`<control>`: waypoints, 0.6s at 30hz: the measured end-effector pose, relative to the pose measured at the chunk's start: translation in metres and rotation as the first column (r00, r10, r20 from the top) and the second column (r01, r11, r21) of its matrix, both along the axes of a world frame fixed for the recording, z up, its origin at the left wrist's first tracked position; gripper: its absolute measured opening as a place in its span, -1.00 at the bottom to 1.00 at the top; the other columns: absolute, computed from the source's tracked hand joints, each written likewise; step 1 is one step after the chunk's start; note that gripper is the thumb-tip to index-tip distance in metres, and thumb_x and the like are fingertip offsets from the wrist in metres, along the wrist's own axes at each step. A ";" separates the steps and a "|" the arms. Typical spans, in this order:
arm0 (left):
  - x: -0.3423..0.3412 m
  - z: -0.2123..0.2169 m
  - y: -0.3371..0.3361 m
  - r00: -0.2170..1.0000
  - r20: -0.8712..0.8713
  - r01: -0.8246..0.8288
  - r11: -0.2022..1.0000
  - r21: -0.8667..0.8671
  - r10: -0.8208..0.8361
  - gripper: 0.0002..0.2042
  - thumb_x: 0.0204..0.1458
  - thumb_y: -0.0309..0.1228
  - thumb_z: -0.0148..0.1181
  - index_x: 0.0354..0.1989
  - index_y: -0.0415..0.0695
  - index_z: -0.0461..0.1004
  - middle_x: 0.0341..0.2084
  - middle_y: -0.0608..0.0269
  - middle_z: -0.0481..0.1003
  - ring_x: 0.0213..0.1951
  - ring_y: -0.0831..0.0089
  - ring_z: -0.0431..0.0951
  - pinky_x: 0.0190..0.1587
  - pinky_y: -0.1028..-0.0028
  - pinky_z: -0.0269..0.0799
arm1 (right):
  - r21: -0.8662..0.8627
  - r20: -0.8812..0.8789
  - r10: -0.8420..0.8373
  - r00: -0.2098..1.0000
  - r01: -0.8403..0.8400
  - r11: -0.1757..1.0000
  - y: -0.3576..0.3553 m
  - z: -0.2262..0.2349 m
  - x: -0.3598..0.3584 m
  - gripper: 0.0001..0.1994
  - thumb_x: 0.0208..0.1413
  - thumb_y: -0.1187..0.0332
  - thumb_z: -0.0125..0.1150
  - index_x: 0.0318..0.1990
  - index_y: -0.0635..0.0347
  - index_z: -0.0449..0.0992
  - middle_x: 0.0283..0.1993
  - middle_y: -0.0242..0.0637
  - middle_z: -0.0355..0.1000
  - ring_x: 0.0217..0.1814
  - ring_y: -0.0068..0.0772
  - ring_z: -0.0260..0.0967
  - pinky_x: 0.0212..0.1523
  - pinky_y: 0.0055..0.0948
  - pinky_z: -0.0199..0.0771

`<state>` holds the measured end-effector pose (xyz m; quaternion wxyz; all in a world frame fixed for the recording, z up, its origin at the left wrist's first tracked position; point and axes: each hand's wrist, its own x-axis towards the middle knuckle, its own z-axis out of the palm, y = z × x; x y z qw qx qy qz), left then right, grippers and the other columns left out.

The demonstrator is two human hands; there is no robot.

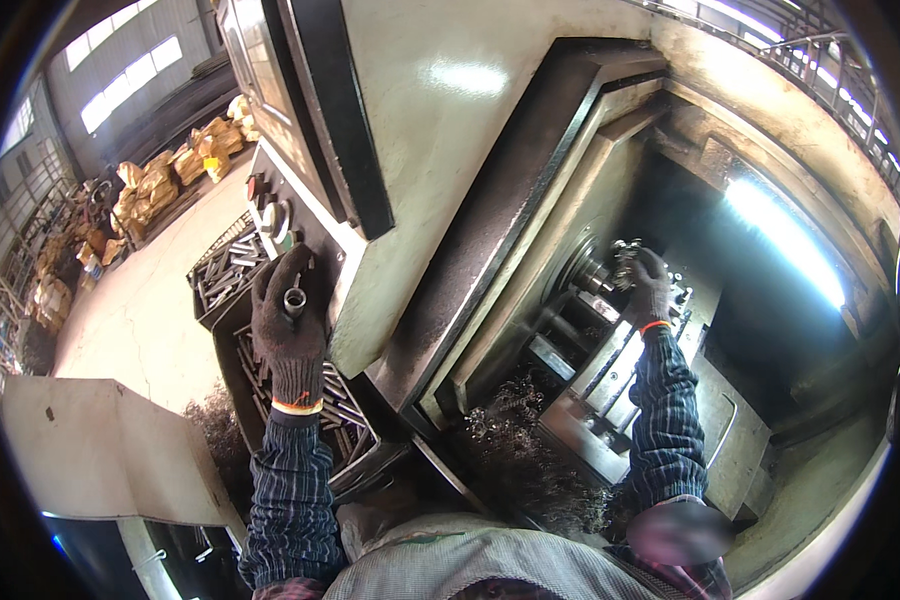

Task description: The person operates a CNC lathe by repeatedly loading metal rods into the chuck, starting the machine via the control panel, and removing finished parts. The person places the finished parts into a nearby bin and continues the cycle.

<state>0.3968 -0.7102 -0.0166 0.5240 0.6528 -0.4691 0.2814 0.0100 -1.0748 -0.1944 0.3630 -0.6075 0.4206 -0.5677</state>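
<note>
My left hand (287, 335), in a dark knitted glove, is closed around a short metal tube (294, 300) whose round open end faces up. Its fingertips are beside the lathe's control panel (315, 215), close to the knobs (273, 213). Inside the lathe, my gloved right hand (652, 287) is closed on a tangle of shiny metal shavings (625, 258). That hand is just right of the chuck (582, 268) and above the tool slide (605, 385). The glove partly hides the shavings and the parts behind it.
Metal crates hold many short rods (345, 415) below my left arm. Loose shavings (510, 420) cover the lathe bed. A bent rod (722, 435) lies right of my right forearm. A lamp (785, 240) glows inside; wrapped bundles (155, 195) stand far left.
</note>
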 end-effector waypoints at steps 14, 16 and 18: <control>-0.006 0.013 0.009 0.999 0.031 -0.041 0.994 0.106 0.038 -0.62 -0.01 -0.53 0.31 0.05 -0.04 0.61 -0.09 0.14 0.63 -0.13 0.21 0.70 -0.07 0.34 0.65 | 0.569 -0.432 0.710 0.555 -0.443 0.693 0.138 0.037 -0.009 -0.72 0.28 0.21 0.20 -0.13 0.26 0.66 -0.53 -0.32 0.56 -0.73 -0.58 0.28 -0.75 -0.52 0.24; -0.008 0.022 0.014 0.998 0.043 -0.042 0.984 0.172 0.035 -0.58 -0.03 -0.49 0.29 0.07 0.05 0.61 -0.09 0.18 0.63 -0.17 0.16 0.71 -0.13 0.30 0.67 | 0.681 -0.392 0.753 0.528 -0.384 0.624 0.163 0.059 0.011 -0.72 0.26 0.20 0.22 -0.17 0.27 0.66 -0.53 -0.31 0.56 -0.69 -0.61 0.30 -0.70 -0.52 0.27; -0.006 0.028 0.022 0.999 0.016 -0.042 0.958 0.284 0.039 -0.58 0.01 -0.44 0.26 0.11 0.14 0.59 -0.07 0.24 0.63 -0.18 0.15 0.71 -0.16 0.26 0.68 | 0.660 -0.431 0.783 0.449 -0.435 0.613 0.190 0.079 0.035 -0.71 0.25 0.18 0.26 -0.21 0.27 0.66 -0.52 -0.33 0.57 -0.64 -0.64 0.33 -0.66 -0.52 0.25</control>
